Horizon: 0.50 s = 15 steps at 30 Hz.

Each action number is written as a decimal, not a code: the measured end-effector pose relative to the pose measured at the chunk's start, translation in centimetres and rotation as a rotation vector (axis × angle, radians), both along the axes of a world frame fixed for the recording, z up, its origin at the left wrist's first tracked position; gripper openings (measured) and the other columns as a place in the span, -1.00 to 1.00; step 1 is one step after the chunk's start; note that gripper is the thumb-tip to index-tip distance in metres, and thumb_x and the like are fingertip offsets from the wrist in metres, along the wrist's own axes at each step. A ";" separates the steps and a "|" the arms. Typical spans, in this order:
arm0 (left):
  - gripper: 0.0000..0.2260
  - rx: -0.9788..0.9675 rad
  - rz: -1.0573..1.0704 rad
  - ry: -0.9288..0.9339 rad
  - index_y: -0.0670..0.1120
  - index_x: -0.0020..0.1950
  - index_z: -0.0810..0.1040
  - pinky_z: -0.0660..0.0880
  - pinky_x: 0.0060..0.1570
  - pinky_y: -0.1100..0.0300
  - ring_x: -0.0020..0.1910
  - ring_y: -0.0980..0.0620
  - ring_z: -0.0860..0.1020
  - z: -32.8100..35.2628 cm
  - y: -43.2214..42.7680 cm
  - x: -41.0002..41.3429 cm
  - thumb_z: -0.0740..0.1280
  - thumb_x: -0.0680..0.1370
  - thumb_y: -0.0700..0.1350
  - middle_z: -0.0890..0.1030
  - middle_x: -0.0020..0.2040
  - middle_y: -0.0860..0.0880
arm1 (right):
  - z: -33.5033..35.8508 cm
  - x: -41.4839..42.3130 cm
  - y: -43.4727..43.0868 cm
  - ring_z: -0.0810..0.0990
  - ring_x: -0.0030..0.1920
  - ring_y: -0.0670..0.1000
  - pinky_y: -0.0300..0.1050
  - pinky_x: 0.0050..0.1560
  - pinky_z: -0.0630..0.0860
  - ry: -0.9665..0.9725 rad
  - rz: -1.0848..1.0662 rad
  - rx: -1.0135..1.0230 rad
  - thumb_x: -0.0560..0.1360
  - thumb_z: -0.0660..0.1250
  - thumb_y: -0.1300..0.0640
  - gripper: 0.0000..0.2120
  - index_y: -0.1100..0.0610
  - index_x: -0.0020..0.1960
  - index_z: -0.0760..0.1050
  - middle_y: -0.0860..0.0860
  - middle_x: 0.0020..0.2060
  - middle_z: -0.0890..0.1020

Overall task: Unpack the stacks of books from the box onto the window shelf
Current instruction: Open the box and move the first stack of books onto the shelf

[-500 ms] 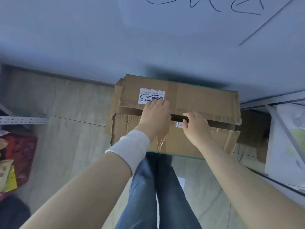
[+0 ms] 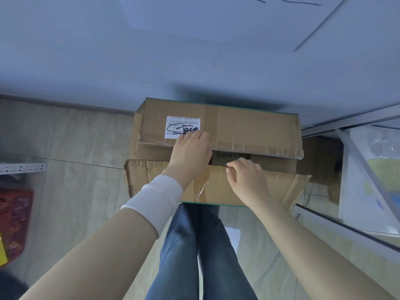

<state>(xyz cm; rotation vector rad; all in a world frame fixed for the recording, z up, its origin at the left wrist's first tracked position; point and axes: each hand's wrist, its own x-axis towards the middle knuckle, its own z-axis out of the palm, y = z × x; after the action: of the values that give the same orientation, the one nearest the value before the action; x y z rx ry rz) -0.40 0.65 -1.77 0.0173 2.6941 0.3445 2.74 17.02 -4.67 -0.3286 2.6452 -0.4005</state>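
A brown cardboard box (image 2: 249,131) stands on the floor against the wall, with a white label on its far flap. My left hand (image 2: 190,152) lies flat on the far flap beside the label, fingers straight. My right hand (image 2: 246,176) grips the edge of the near flap (image 2: 155,178), fingers curled over it at the gap. Through the dark gap (image 2: 229,156) between the flaps something printed shows; I cannot make out any books.
A pale wall rises behind the box. A metal shelf frame (image 2: 355,161) with papers stands at the right. A red basket (image 2: 15,219) sits at the left edge, a perforated metal strip (image 2: 21,168) above it. My legs stand just before the box.
The near flap has swung toward me under my right hand, widening the gap between the flaps. My left hand has stayed on the far flap.
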 end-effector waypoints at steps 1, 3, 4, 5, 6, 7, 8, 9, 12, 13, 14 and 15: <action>-0.71 0.008 0.017 0.005 -0.10 0.28 0.46 0.35 0.16 0.11 0.19 -0.07 0.49 0.5 0.1 0.2 0.09 0.61 -0.12 0.55 0.20 -0.06 | 0.7 0.8 0.2 0.60 0.00 0.13 0.04 0.03 0.44 0.023 0.008 -0.034 0.54 0.22 0.12 -0.77 0.17 0.06 0.59 0.06 -0.03 0.66; -0.71 0.000 0.022 0.003 -0.10 0.27 0.47 0.34 0.15 0.11 0.20 -0.08 0.49 1.7 0.3 0.8 0.09 0.61 -0.11 0.56 0.19 -0.07 | 2.1 2.6 1.0 0.63 -0.19 0.10 0.02 -0.18 0.51 0.069 0.067 -0.084 0.45 0.35 0.14 -0.91 0.16 -0.11 0.60 0.03 -0.21 0.66; -0.71 -0.002 0.025 -0.003 -0.10 0.27 0.47 0.34 0.15 0.11 0.20 -0.08 0.48 2.2 0.4 1.1 0.10 0.61 -0.10 0.56 0.19 -0.07 | 2.7 3.6 1.4 0.62 -0.27 0.09 -0.02 -0.28 0.52 0.078 0.106 -0.112 0.40 0.42 0.16 -0.94 0.14 -0.18 0.58 0.01 -0.28 0.64; -0.71 0.001 0.025 -0.006 -0.10 0.26 0.47 0.34 0.16 0.11 0.20 -0.08 0.48 2.7 0.5 1.6 0.10 0.61 -0.09 0.56 0.19 -0.07 | 3.4 4.5 1.7 0.61 -0.32 0.06 -0.06 -0.36 0.51 0.061 0.148 -0.131 0.34 0.48 0.16 -0.90 0.13 -0.23 0.56 -0.01 -0.32 0.62; -0.72 0.002 0.026 -0.006 -0.10 0.26 0.47 0.33 0.17 0.10 0.20 -0.08 0.48 3.2 0.6 2.0 0.11 0.61 -0.09 0.56 0.18 -0.07 | 3.9 5.5 2.0 0.60 -0.36 0.03 -0.11 -0.40 0.50 0.048 0.191 -0.144 0.29 0.53 0.16 -0.85 0.12 -0.26 0.55 -0.03 -0.34 0.60; -0.72 0.002 0.027 -0.004 -0.11 0.26 0.46 0.33 0.17 0.11 0.19 -0.08 0.49 3.5 0.7 2.4 0.11 0.61 -0.09 0.56 0.18 -0.07 | 4.4 6.4 2.4 0.59 -0.37 0.00 -0.16 -0.42 0.48 0.030 0.230 -0.148 0.25 0.56 0.13 -0.81 0.10 -0.28 0.55 -0.05 -0.35 0.59; -0.72 0.004 0.031 -0.006 -0.10 0.26 0.46 0.33 0.17 0.11 0.19 -0.08 0.49 3.7 0.8 2.9 0.11 0.61 -0.09 0.56 0.18 -0.07 | 4.7 7.3 2.7 0.58 -0.38 -0.04 -0.23 -0.44 0.46 -0.001 0.270 -0.149 0.20 0.59 0.10 -0.77 0.07 -0.29 0.54 -0.08 -0.36 0.59; -0.72 0.008 0.035 -0.002 -0.10 0.27 0.46 0.33 0.16 0.12 0.19 -0.08 0.49 3.7 0.9 3.3 0.12 0.61 -0.09 0.56 0.19 -0.06 | 4.9 8.0 3.0 0.57 -0.39 -0.07 -0.28 -0.46 0.41 -0.048 0.310 -0.144 0.18 0.60 0.05 -0.75 0.05 -0.29 0.54 -0.10 -0.35 0.58; -0.71 0.007 0.042 -0.023 -0.08 0.29 0.46 0.32 0.17 0.12 0.21 -0.07 0.49 3.3 1.3 4.5 0.12 0.61 -0.10 0.55 0.21 -0.05 | 4.4 10.1 3.6 0.58 -0.20 0.00 -0.23 -0.33 0.36 -0.223 0.466 -0.109 0.33 0.48 -0.05 -0.74 0.07 -0.10 0.54 -0.06 -0.14 0.56; -0.70 -0.001 0.037 -0.033 -0.08 0.30 0.46 0.32 0.18 0.12 0.22 -0.07 0.49 3.2 1.4 4.8 0.12 0.61 -0.09 0.55 0.21 -0.05 | 4.0 10.5 3.7 0.56 -0.08 0.03 -0.18 -0.23 0.36 -0.267 0.498 -0.075 0.41 0.39 -0.05 -0.71 0.10 0.03 0.52 -0.03 -0.02 0.53; -0.70 -0.008 0.030 -0.038 -0.08 0.31 0.45 0.32 0.19 0.12 0.22 -0.07 0.49 3.3 1.4 5.1 0.12 0.61 -0.09 0.54 0.21 -0.05 | 3.8 10.9 3.8 0.53 0.00 0.06 -0.15 -0.15 0.35 -0.326 0.521 -0.036 0.47 0.33 -0.05 -0.67 0.12 0.13 0.48 -0.01 0.08 0.50; -0.70 -0.013 0.023 -0.037 -0.08 0.31 0.45 0.33 0.19 0.12 0.22 -0.07 0.48 3.5 1.5 5.3 0.11 0.62 -0.08 0.54 0.21 -0.05 | 3.8 11.1 3.8 0.51 0.05 0.07 -0.15 -0.12 0.34 -0.374 0.536 -0.004 0.49 0.30 -0.04 -0.65 0.13 0.19 0.45 0.01 0.13 0.47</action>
<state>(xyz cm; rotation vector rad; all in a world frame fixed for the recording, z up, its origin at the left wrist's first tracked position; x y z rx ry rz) 4.90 2.14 1.76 -0.0240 2.6619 0.3311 13.86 20.78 -0.87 -0.8471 2.0871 -0.2574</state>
